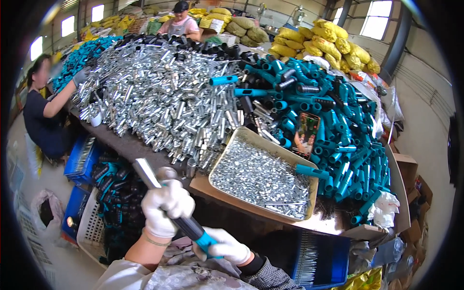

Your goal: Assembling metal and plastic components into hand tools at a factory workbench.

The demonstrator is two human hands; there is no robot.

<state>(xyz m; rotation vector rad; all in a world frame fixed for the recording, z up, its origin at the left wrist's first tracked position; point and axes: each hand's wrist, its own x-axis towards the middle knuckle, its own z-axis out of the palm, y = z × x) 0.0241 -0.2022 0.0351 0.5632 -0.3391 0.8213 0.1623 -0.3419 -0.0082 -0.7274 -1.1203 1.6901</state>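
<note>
My left hand (166,208), in a white glove, is closed round the middle of a long tool handle (190,227). The handle has a silver metal shaft at its upper left end, a black section and a teal lower end. At that teal end my right hand (228,247), also gloved in white, wraps round the handle. The handle slants from upper left to lower right in front of my body, short of the table. Just beyond it stands a cream tray (316,193) of small metal pieces. A heap of silver metal tubes (159,96) lies behind.
Teal tubular handles (343,125) are heaped at the right, with a phone (307,133) leaning among them. Blue bins (323,258) stand below the table. Black-and-teal handles (118,203) fill a spot at lower left. One person (46,106) works at left, another (181,24) at the back.
</note>
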